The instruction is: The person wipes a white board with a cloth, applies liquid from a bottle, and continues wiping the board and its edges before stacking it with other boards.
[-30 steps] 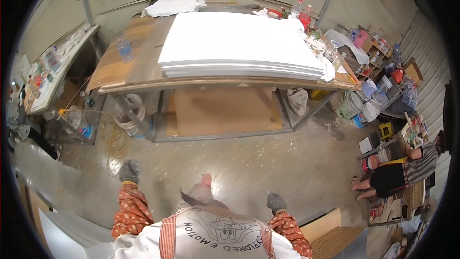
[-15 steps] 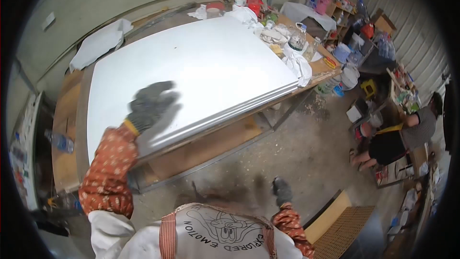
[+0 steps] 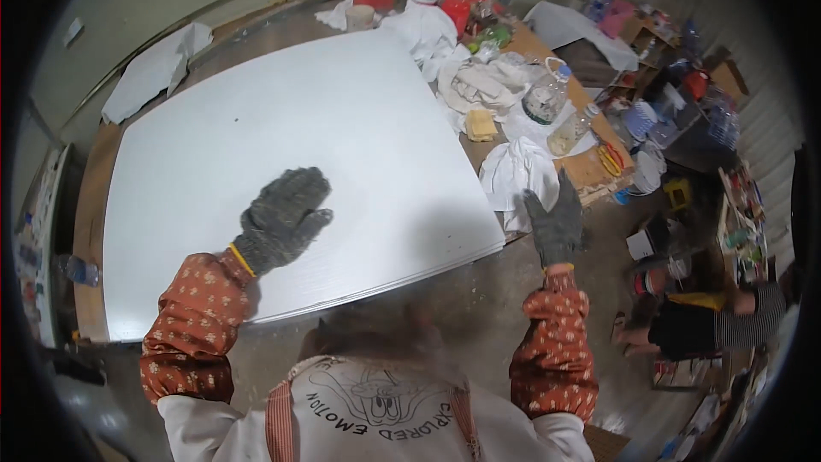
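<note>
We are facing a stack of white panels (image 3: 188,171) that is lying flat on the wooden workbench (image 3: 92,248), ahead of us and mostly to our left. Its long axis is running left to right across our front, slanting so that the right end is sitting farther out, and its near right corner is pointing toward our right hand (image 3: 558,221). Our left hand (image 3: 286,218) is the one over the stack, inside the near edge; we are not able to tell whether the palm is pressing on the top panel. We are holding its gloved fingers extended, the thumb standing apart, and it is grasping nothing. Our right hand is hovering just past that corner, off the panels, its thumb and fingers spreading wide into a V and gripping nothing. It is overlapping the near part of a crumpled white cloth (image 3: 517,173), though contact is remaining unclear. A yellow sponge-like block (image 3: 481,126) and a blue-capped clear jug (image 3: 546,101) are sitting beyond the cloth.
</note>
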`<state>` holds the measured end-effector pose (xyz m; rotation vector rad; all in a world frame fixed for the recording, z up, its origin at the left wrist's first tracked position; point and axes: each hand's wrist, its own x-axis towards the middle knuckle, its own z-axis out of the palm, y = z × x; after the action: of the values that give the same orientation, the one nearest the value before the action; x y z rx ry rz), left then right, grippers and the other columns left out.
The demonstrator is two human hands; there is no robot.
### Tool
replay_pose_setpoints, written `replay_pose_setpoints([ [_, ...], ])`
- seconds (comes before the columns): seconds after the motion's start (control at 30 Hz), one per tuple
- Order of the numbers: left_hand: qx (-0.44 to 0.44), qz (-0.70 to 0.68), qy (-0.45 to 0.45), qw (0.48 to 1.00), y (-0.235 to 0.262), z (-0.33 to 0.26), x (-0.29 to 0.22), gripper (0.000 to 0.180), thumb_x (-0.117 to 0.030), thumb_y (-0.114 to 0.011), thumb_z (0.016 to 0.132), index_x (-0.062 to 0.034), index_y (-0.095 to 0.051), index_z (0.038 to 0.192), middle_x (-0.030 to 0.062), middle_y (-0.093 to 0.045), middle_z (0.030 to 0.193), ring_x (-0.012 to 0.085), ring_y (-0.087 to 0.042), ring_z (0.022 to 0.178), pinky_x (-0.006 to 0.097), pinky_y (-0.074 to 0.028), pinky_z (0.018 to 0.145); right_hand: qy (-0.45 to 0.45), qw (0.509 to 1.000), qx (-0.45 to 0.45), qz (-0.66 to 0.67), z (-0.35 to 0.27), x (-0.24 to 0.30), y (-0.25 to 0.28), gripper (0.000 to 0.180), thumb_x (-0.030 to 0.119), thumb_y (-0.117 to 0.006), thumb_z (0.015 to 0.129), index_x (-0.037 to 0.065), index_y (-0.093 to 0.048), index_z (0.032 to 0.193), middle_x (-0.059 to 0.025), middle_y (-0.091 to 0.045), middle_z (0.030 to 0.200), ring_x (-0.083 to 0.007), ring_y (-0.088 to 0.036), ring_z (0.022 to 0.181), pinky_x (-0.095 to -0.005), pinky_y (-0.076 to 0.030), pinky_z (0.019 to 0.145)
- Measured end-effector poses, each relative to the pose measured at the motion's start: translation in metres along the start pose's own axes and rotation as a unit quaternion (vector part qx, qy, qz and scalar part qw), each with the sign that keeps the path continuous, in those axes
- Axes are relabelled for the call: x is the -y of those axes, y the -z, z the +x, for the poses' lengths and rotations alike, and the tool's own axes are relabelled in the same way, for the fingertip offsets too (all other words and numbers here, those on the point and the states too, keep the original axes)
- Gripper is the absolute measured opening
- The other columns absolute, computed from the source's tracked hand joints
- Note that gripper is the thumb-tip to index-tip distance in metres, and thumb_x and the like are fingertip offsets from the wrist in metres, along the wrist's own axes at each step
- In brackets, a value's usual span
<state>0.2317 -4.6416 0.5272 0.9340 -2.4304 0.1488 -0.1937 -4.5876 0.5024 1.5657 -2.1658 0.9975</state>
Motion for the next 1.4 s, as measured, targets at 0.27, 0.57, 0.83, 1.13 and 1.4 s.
replay_pose_setpoints([
  [0.27,-0.036,0.124,-0.012,0.992,-0.012,0.014,0.000,0.027,-0.014,-0.065,0.086,-0.0017,-0.064,0.110,0.0155,-0.065,0.113,0.0332,-0.060,0.111,0.045,-0.048,0.095,0.016,0.976,0.216,-0.010,0.039,-0.060,-0.075,0.055,0.030,-0.071,0.080,0.012,-0.056,0.129,-0.0151,-0.065,0.112,-0.0285,-0.059,0.110,-0.0405,-0.043,0.096],
  [0.57,-0.086,-0.212,0.200,0.953,-0.031,0.018,-0.002,0.044,-0.004,-0.066,0.086,-0.0005,-0.051,0.127,0.0158,-0.054,0.131,0.0283,-0.051,0.123,0.042,-0.047,0.099,0.117,0.972,-0.169,0.112,0.137,-0.065,-0.034,0.040,0.009,-0.059,0.089,-0.007,-0.053,0.126,-0.0128,-0.060,0.123,-0.0258,-0.057,0.112,-0.0327,-0.046,0.096],
  [0.83,-0.029,-0.016,0.146,0.989,-0.030,0.088,-0.037,0.039,-0.023,-0.067,0.084,-0.0063,-0.059,0.119,0.0075,-0.065,0.106,0.0222,-0.060,0.099,0.038,-0.051,0.090,0.165,0.688,0.369,0.603,0.088,0.138,-0.046,0.049,0.036,-0.044,0.099,-0.001,-0.042,0.131,-0.0194,-0.053,0.123,-0.0304,-0.055,0.114,-0.0403,-0.047,0.096],
  [1.13,-0.273,-0.243,0.266,0.892,0.004,0.087,0.009,0.056,-0.017,-0.074,0.083,0.0057,-0.047,0.126,0.0154,-0.065,0.097,0.0263,-0.066,0.081,0.037,-0.055,0.070,0.336,0.923,0.091,0.164,0.064,0.028,-0.031,0.046,0.024,-0.070,0.083,0.008,-0.056,0.123,-0.0181,-0.055,0.126,-0.0350,-0.051,0.119,-0.0444,-0.042,0.100],
  [1.4,-0.082,0.155,0.208,0.962,-0.040,0.066,0.040,0.075,-0.035,-0.080,0.072,0.0006,-0.050,0.130,0.0212,-0.054,0.126,0.0339,-0.053,0.117,0.044,-0.042,0.099,0.090,0.976,0.171,-0.099,0.025,0.008,-0.072,0.066,0.029,-0.067,0.079,0.013,-0.042,0.138,-0.0221,-0.052,0.121,-0.0393,-0.048,0.118,-0.0481,-0.042,0.095],
])
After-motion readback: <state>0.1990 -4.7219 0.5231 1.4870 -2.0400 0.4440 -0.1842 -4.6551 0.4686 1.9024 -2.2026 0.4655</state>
